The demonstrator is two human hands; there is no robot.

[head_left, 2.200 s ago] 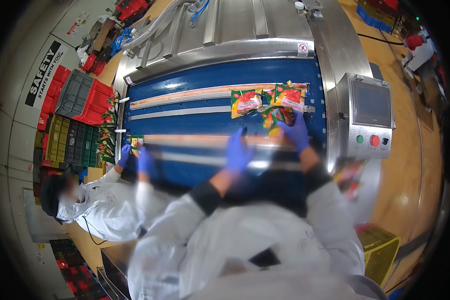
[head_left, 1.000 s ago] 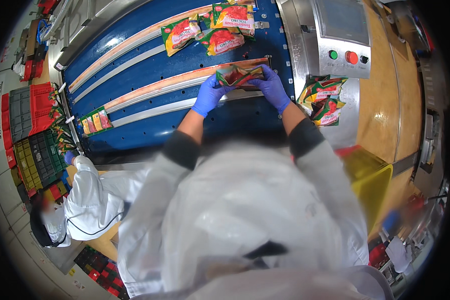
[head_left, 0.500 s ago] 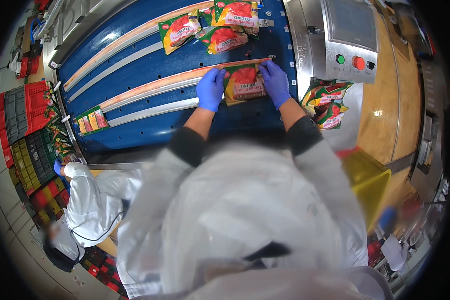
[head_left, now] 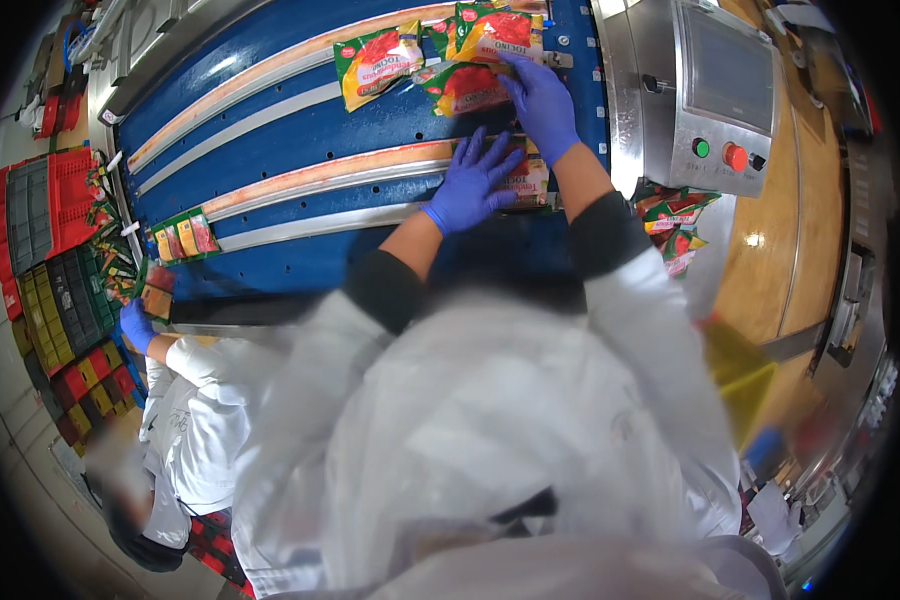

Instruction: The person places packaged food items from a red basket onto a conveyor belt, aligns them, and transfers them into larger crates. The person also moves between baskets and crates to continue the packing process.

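Note:
Fingers spread, my blue-gloved left hand lies over a green, yellow and red plastic meat packet set against the nearer metal bar, hiding much of it. My right hand, also gloved, reaches past it to a small pile at the far side. Its stretched fingertips touch the lower edge of the top meat packet, with thumb and fingers apart. Another packet lies partly under that one. Left of the pile rests a further meat packet.
Bars cross the blue machine bed; a packet lies at its left end. A co-worker's gloved hand holds a packet near stacked crates. Right stands a control box with buttons, above more packets.
My right hand has left the packet at the nearer bar and moved up to the pile. My left hand has slid right, fingers spreading over that packet. The co-worker has raised a packet.

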